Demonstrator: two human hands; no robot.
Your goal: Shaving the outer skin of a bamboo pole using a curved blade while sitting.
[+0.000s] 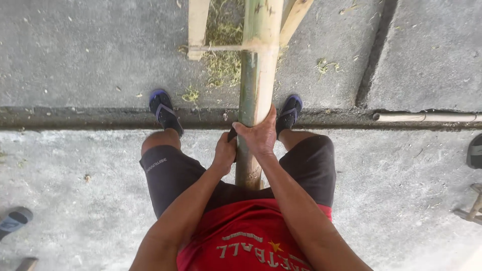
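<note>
A thick bamboo pole (pixel 258 65), green with pale scraped patches, runs from between my legs up and away across the concrete. My right hand (pixel 258 133) lies over the pole with the fingers wrapped around it. My left hand (pixel 224 150) is closed on a dark tool handle (pixel 232 134) pressed against the pole's left side, right beside my right hand. The tool's blade is hidden. Both hands sit just above my knees. My feet in dark sandals (pixel 164 111) stand on either side of the pole.
A pale wooden frame (pixel 198 27) supports the pole at the top, with grassy shavings (pixel 223 65) under it. A thin bamboo stick (pixel 427 117) lies at right along a step in the concrete. Loose sandals lie at far left (pixel 14 221) and far right (pixel 474 150).
</note>
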